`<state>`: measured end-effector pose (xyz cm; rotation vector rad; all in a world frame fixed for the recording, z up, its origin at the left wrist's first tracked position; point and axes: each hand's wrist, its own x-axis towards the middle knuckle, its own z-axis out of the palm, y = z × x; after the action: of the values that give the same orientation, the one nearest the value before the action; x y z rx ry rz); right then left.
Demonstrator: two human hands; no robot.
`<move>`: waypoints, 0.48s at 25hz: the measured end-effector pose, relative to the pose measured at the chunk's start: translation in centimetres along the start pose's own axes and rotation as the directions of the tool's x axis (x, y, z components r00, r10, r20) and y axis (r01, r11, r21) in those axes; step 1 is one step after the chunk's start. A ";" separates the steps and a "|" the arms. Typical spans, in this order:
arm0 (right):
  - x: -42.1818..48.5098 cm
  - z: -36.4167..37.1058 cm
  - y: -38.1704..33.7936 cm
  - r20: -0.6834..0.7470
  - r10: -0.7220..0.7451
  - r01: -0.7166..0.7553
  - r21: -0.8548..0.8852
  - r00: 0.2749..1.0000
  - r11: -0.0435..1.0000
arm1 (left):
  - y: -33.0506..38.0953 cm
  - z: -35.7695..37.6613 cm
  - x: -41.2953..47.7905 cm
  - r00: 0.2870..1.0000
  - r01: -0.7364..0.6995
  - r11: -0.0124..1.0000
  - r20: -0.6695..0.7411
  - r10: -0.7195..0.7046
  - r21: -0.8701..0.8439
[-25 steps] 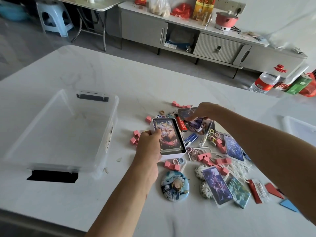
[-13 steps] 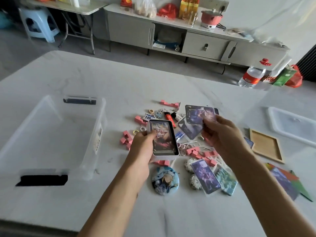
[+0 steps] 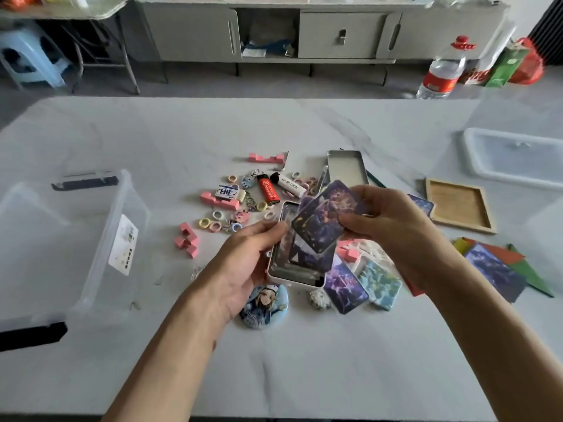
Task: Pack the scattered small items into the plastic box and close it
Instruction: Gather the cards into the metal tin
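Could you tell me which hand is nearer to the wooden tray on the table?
Right. The right hand holds cards just left of the wooden tray; the left hand is farther left.

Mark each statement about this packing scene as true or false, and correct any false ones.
1. The clear plastic box on the left has small items in it. False: none can be seen inside it.
2. The right hand holds picture cards over a small tin. True.
3. The red lighter lies inside the tin. False: it lies on the table beyond the tin.
4. The box lid rests on the table at far right, apart from the box. True.
5. The left hand is at the tin's left edge. True.
6. The round badge is held in the fingers. False: it lies on the table near the left wrist.
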<state>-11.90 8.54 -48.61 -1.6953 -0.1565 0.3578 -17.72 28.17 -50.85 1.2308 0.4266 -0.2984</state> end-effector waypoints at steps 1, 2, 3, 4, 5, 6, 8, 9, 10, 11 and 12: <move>-0.1 -0.1 0.1 -0.005 -0.003 0.003 -0.012 1.000 1.000 | -0.1 0.2 0.0 1.000 -0.004 1.000 0.010 0.004 0.009; -0.1 -0.1 0.2 -0.011 -0.001 0.001 -0.012 1.000 1.000 | -0.3 0.5 0.1 1.000 -0.008 1.000 0.013 0.008 0.012; -0.2 -0.1 0.3 -0.014 0.004 -0.004 -0.009 1.000 1.000 | -0.5 0.7 0.1 1.000 -0.014 1.000 0.009 0.014 0.008; -0.4 0.0 0.4 -0.019 0.010 -0.010 -0.004 1.000 1.000 | -0.7 0.8 0.1 1.000 -0.023 1.000 0.001 0.023 0.002; -0.5 0.1 0.4 -0.032 0.019 -0.018 0.007 0.999 1.000 | -0.8 1.0 0.1 0.999 -0.035 0.999 -0.004 0.035 -0.006; -0.6 0.3 0.4 -0.053 0.030 -0.028 0.022 0.998 0.999 | -0.8 1.0 0.1 0.999 -0.046 0.999 -0.008 0.046 -0.019; -0.8 0.6 0.5 -0.098 0.058 -0.056 0.023 0.994 0.998 | -0.9 1.0 0.1 0.998 -0.056 0.997 -0.013 0.056 -0.049; -0.8 0.7 0.5 -0.117 0.072 -0.071 0.015 0.990 0.997 | -0.9 1.0 0.2 0.998 -0.056 0.997 -0.017 0.055 -0.056; -0.8 0.8 0.6 -0.136 0.086 -0.085 0.016 0.987 0.996 | -0.9 1.0 0.3 0.998 -0.053 0.997 -0.020 0.052 -0.059; -0.8 0.8 0.6 -0.150 0.094 -0.091 0.024 0.984 0.996 | -0.9 1.0 0.4 0.999 -0.049 0.997 -0.022 0.048 -0.055; -0.8 0.9 0.6 -0.160 0.094 -0.091 0.028 0.983 0.995 | -1.0 1.1 0.4 0.999 -0.046 0.998 -0.021 0.045 -0.046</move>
<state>-12.97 9.04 -49.17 -1.7072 0.0452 0.2887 -17.59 26.85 -51.58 1.1973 0.4197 -0.2363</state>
